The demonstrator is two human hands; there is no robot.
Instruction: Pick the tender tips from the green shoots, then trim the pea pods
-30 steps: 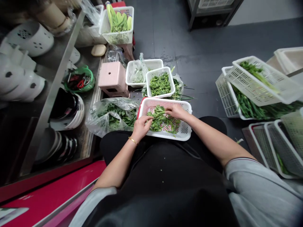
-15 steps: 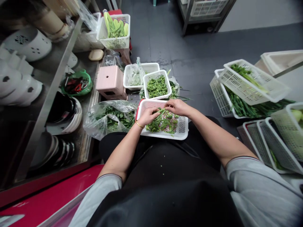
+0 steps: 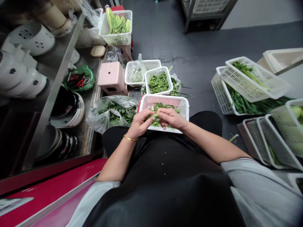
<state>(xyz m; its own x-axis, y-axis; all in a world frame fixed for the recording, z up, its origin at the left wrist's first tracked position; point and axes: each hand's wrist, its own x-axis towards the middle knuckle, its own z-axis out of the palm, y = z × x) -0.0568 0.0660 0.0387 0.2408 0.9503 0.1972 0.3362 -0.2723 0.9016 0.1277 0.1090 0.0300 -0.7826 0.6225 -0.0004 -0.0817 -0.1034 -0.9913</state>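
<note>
My left hand (image 3: 142, 123) and my right hand (image 3: 170, 118) meet above the near edge of a white perforated basket (image 3: 186, 107) on my lap. Between their fingers is a green vegetable stem (image 3: 153, 116), and both hands are closed on it. Loose leafy greens (image 3: 176, 108) lie in the basket below, partly hidden by my hands. Just beyond stands a smaller white basket (image 3: 170, 82) heaped with picked greens (image 3: 158, 82). A clear plastic bag (image 3: 94, 116) full of leafy greens (image 3: 125, 115) lies to the left of my knee.
A pink stool (image 3: 111, 75) and a metal shelf with black bowls (image 3: 63, 102) and a green basket (image 3: 88, 78) are on the left. Stacked white baskets (image 3: 220, 91) with green vegetables stand on the right. A metal rack (image 3: 188, 15) is at the back.
Both hands have drawn back toward my body and up from the greens, bringing the stem with them. The camera view has shifted slightly.
</note>
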